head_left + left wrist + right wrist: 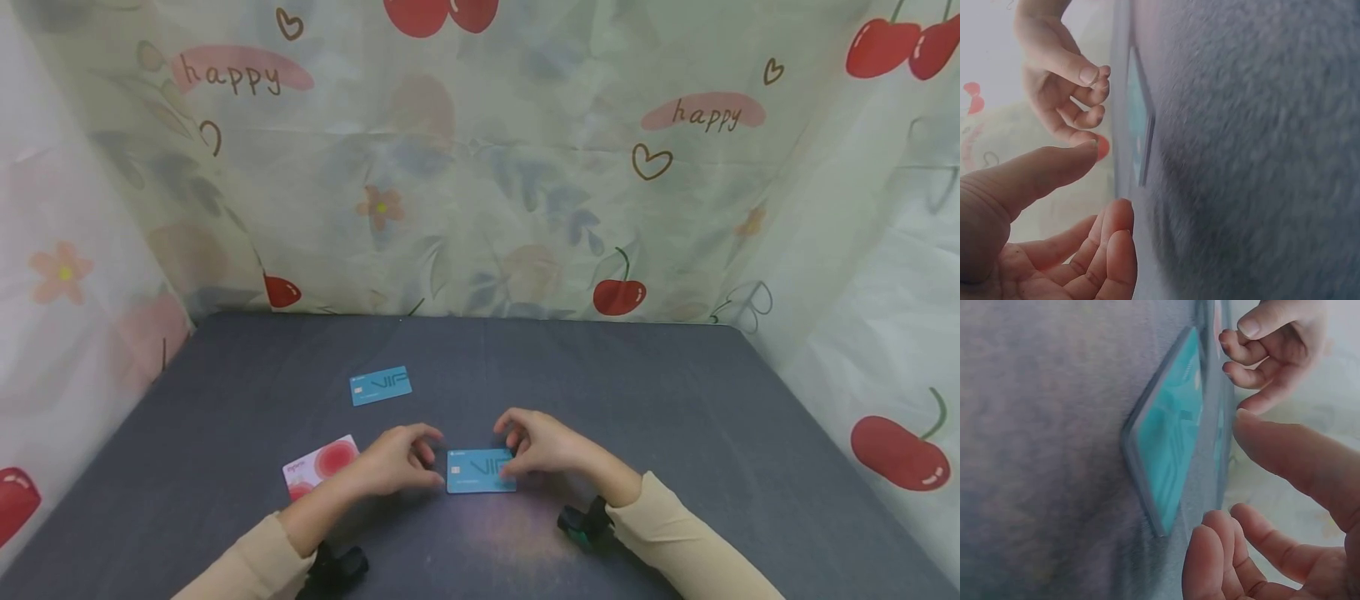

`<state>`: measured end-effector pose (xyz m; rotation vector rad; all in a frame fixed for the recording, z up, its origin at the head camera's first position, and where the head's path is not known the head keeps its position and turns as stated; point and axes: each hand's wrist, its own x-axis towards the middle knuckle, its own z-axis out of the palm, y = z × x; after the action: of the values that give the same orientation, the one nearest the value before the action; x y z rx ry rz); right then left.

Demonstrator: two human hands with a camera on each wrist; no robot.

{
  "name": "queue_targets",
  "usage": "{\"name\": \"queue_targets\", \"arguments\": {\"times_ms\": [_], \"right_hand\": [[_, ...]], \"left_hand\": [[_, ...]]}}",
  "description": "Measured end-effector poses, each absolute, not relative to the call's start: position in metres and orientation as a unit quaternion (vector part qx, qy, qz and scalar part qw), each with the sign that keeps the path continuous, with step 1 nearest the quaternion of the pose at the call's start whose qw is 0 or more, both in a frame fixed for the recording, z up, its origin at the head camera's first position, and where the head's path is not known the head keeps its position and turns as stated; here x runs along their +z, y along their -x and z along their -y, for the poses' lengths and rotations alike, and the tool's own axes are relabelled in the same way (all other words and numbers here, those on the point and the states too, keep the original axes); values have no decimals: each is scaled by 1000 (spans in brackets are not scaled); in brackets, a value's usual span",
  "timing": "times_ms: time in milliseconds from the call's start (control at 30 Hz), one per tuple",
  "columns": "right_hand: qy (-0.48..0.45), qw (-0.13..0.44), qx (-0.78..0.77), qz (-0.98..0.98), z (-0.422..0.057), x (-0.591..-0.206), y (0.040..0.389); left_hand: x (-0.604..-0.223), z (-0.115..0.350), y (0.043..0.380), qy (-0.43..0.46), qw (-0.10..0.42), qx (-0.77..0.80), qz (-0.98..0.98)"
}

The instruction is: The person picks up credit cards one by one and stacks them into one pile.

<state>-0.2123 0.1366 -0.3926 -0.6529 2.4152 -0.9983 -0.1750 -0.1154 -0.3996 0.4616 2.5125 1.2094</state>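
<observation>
A blue card marked VIP (468,473) lies flat on the dark cloth between both hands. Its edge looks thick in the right wrist view, where its corner (1163,440) points toward the camera. My left hand (397,460) hovers just left of it, thumb and fingers apart with nothing between them. On the other side, my right hand (553,446) is held over the card's right end; its thumb overlaps the card in the head view. The right wrist view shows that thumb (1297,456) and the fingers spread, apart from the card.
Farther back and to the left lies a second blue VIP card (381,387). A pink card with red circles (322,463) lies partly behind my left wrist. The dark table (637,392) is bordered by printed curtains (480,208) at the back and both sides.
</observation>
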Motion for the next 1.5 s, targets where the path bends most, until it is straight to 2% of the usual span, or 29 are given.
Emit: {"name": "queue_targets", "arguments": {"times_ms": [167, 567, 867, 1133, 1500], "right_hand": [[251, 205, -352, -878, -129, -389, 217], [273, 190, -362, -871, -109, -380, 232], [270, 186, -371, -869, -92, -380, 252], [237, 193, -366, -879, -71, -383, 271], [194, 216, -393, -873, -46, -389, 289]], "left_hand": [[-396, 126, 179, -172, 132, 422, -880], [-388, 145, 189, -103, 120, 436, -886], [-389, 167, 199, -93, 112, 446, -883], [-390, 185, 209, -37, 111, 425, -898], [-397, 203, 223, -15, 88, 414, -906]]}}
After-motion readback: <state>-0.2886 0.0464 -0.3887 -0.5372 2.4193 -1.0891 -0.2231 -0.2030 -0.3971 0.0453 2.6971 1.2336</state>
